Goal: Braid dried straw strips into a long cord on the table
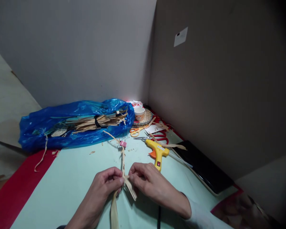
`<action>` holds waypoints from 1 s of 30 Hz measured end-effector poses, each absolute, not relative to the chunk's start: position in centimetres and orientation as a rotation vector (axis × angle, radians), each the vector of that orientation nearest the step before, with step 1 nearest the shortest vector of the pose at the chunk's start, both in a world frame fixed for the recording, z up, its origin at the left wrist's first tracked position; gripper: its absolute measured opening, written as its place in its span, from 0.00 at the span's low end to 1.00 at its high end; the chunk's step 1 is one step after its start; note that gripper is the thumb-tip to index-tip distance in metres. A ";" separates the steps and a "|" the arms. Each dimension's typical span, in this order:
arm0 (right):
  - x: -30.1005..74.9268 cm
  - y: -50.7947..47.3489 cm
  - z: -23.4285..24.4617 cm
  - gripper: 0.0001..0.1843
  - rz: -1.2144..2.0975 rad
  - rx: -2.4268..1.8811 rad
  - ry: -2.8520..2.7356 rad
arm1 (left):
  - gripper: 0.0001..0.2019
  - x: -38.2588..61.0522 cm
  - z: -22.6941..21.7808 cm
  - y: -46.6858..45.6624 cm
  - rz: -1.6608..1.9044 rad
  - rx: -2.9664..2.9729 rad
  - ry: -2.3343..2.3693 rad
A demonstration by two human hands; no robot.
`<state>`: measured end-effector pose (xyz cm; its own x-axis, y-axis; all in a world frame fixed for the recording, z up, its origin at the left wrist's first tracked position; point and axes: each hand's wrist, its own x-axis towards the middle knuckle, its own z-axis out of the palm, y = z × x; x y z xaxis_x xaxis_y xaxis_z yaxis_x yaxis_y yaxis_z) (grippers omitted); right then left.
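On the pale table, below the pink clip, a twisted fibre cord runs down to the fingers. Left hand: thumb and index closed, pinching the cord's lower end. Right hand: fingertips together, apparently on a short side strand. Flat strip trails by left; loose ends between hands. Best handling, likely: firm left pinch at the crossing, even tension against the clip, strands kept flat.
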<state>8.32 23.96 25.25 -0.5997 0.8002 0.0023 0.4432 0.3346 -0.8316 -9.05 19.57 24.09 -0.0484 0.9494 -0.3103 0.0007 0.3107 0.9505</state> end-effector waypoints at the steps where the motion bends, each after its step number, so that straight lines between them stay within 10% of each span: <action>1: 8.2 24.0 25.2 0.08 1.168 -1.104 -2.161 | 0.09 -9.0 24.1 19.6 0.996 0.962 1.383; 19: 7.6 21.9 21.7 0.12 -0.169 -0.353 -2.440 | 0.13 -8.8 23.6 19.1 1.024 0.910 1.249; 30: 8.5 22.7 25.4 0.17 1.085 -0.926 -2.089 | 0.10 -8.9 24.2 18.7 1.038 0.913 1.289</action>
